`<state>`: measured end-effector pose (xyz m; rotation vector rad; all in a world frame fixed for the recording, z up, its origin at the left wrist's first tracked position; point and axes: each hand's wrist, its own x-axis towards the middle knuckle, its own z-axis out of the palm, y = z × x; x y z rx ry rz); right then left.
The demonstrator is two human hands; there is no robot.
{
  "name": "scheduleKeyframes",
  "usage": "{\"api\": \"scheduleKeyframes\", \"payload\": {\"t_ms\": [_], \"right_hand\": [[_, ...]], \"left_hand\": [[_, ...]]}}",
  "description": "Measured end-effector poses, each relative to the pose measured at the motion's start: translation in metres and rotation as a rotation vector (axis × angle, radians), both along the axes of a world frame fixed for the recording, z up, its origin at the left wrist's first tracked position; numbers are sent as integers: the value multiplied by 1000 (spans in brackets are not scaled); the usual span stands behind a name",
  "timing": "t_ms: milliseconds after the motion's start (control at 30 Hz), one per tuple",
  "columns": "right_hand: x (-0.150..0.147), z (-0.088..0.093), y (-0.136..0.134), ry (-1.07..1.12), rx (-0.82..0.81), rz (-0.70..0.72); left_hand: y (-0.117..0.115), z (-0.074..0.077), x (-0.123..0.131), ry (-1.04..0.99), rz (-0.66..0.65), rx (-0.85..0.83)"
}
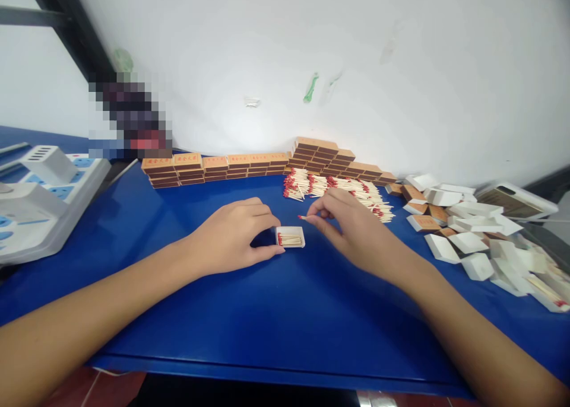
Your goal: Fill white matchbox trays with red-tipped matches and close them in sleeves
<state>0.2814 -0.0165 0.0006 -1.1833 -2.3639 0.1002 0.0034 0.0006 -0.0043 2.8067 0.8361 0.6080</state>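
Observation:
A small white matchbox tray (pixel 303 237) lies on the blue table, with several red-tipped matches (pixel 289 239) lined up inside it. My left hand (pixel 240 232) grips the tray's left end between thumb and fingers. Just right of and above the tray, my right hand (pixel 341 223) pinches a match (pixel 303 218), its red head pointing left. Behind that hand spreads a pile of loose matches (pixel 318 185), partly hidden by the fingers.
Stacked orange-brown matchboxes (pixel 216 168) run along the white wall. To the right lie jumbled white trays and box sleeves (pixel 472 223), with a phone-like object (pixel 516 199) behind them. A white power strip (pixel 57 217) with plugs occupies the left side of the blue table (pixel 249 318).

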Motion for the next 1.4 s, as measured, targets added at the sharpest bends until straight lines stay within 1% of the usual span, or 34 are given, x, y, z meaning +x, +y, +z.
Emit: {"api": "scheduleKeyframes", "payload": {"t_ms": [67,167,333,533,633,733,867,967,1133,1400], "right_hand": [[-15,2,-9,-9,26,29],[-26,-3,-15,-69,76,60],[-29,-12,-12,-142,102,86],[-32,-10,-15,-107,76,93],[-24,-11,-8,-43,35,73],[-5,-16,11,0,29,-23],[27,-28,42,-62,65,-131],[39,-34,57,-89,89,-173],[38,-38,61,-91,108,-167],[35,-39,62,-90,111,-176]], "left_hand": [[0,0,1,-8,-3,8],[0,-1,2,-11,-4,4],[0,0,3,6,0,-1],[0,-1,2,-4,-3,-7],[1,-1,1,-3,0,-22],[0,-1,1,4,5,-34],[-1,-1,0,-2,3,-32],[-1,-1,-1,-8,1,-33],[-2,0,-1,-4,5,-30],[-2,0,-1,-11,6,-20]]}}
